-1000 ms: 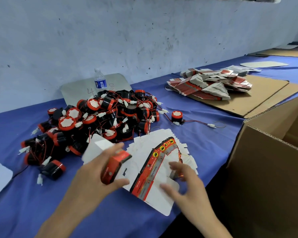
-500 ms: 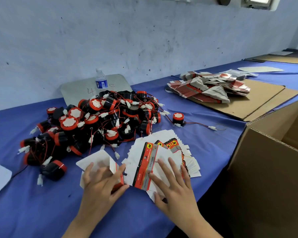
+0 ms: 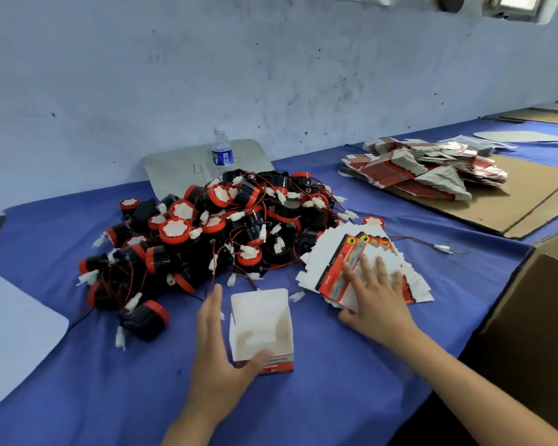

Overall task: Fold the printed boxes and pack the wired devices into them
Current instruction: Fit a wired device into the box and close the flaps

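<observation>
1. Under both hands spreads the blue cloth-covered table [image 3: 319, 397]; bare cloth lies between the wrists and toward the near edge, which leaves room to work.
2. Right of the right hand stands the brown corrugated carton [image 3: 535, 317], its wall close to that forearm, so swings that way are cramped.
3. Beyond the left hand sits the heap of black-and-red round wired devices [image 3: 213, 233], with loose white plugs and red wires trailing toward the fingers.
4. Farther beyond the right hand, a second pile of flat red-and-white box blanks [image 3: 426, 175] rests on cardboard sheets.
5. Beneath the right hand [image 3: 372, 294] lies the fanned stack of flat white-and-red printed blanks [image 3: 345, 262]; the fingers are spread straight, pressing it.
6. Beside the left hand [image 3: 218, 349] stands one erected white-and-red printed box [image 3: 261, 326], mouth up and empty; the thumb touches its near face, fingers straight alongside.
7. Folding looks done for this box. Next, I judge, comes lifting one device free of tangled wires and lowering it in.
</observation>
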`<state>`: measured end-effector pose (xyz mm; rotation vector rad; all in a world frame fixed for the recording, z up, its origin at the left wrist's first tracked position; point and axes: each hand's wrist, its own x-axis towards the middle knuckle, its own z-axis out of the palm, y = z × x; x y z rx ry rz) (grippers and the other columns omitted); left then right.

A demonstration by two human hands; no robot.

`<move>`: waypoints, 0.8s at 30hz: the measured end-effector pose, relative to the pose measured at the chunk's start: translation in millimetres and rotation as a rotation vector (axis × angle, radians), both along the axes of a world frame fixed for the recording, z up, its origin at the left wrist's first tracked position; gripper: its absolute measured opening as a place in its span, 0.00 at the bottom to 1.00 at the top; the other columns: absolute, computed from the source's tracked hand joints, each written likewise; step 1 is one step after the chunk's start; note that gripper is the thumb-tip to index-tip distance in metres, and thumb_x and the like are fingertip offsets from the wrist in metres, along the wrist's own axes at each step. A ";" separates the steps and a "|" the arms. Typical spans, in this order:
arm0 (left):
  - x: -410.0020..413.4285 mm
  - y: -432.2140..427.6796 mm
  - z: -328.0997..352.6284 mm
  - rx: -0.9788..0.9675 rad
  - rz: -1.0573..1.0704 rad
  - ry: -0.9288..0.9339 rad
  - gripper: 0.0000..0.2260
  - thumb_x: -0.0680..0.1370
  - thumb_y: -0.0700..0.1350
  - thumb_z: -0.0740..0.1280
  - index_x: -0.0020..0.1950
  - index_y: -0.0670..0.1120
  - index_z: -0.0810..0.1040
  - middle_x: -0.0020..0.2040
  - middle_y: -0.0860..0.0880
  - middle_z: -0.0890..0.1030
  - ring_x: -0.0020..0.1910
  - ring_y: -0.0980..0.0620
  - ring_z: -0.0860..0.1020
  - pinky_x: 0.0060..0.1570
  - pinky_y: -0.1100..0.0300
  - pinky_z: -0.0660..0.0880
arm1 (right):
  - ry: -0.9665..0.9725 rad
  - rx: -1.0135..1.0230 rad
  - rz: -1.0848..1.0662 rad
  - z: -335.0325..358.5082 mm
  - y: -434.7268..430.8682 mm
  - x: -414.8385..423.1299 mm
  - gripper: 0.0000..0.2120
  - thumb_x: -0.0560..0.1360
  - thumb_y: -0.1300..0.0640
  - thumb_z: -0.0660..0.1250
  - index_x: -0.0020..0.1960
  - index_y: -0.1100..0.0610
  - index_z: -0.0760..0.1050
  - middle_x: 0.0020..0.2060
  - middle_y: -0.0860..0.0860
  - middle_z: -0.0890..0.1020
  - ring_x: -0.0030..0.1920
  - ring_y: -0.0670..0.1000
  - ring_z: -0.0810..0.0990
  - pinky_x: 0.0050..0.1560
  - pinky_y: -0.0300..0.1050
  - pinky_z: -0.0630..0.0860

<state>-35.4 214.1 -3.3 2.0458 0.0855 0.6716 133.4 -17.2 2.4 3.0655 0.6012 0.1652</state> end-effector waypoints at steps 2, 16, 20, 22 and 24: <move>3.1 -0.3 -5.1 -0.209 -0.195 0.158 0.52 0.61 0.62 0.77 0.70 0.76 0.43 0.71 0.73 0.60 0.71 0.66 0.63 0.61 0.70 0.68 | 0.034 0.053 -0.015 7.1 1.7 12.6 0.42 0.72 0.36 0.59 0.78 0.46 0.41 0.78 0.53 0.41 0.77 0.62 0.39 0.72 0.69 0.46; 15.9 -2.8 -11.7 -0.094 -0.074 0.318 0.49 0.68 0.46 0.75 0.74 0.64 0.43 0.60 0.69 0.73 0.57 0.63 0.76 0.51 0.69 0.73 | 0.424 0.827 0.392 94.2 138.7 -5.7 0.07 0.78 0.53 0.66 0.53 0.54 0.81 0.41 0.52 0.84 0.39 0.49 0.82 0.43 0.44 0.79; 16.3 -1.9 -13.8 -0.075 -0.082 0.350 0.39 0.64 0.54 0.72 0.66 0.74 0.52 0.58 0.78 0.70 0.55 0.78 0.69 0.46 0.78 0.69 | 0.599 0.815 0.327 100.8 199.0 15.3 0.10 0.77 0.56 0.69 0.48 0.63 0.80 0.39 0.57 0.83 0.36 0.53 0.82 0.44 0.46 0.82; 19.2 -1.4 -17.1 -0.086 -0.041 0.356 0.38 0.62 0.56 0.71 0.65 0.73 0.54 0.56 0.75 0.71 0.56 0.72 0.72 0.44 0.78 0.69 | 0.564 0.708 0.284 93.7 220.7 21.0 0.11 0.75 0.55 0.70 0.42 0.63 0.79 0.37 0.57 0.81 0.37 0.56 0.82 0.48 0.52 0.82; 22.7 -0.4 -22.6 -0.096 0.034 0.374 0.40 0.63 0.54 0.74 0.67 0.68 0.55 0.52 0.73 0.70 0.54 0.61 0.76 0.39 0.77 0.69 | 0.483 0.642 0.251 89.2 236.8 24.0 0.15 0.73 0.50 0.72 0.35 0.57 0.71 0.34 0.54 0.78 0.38 0.56 0.79 0.43 0.51 0.80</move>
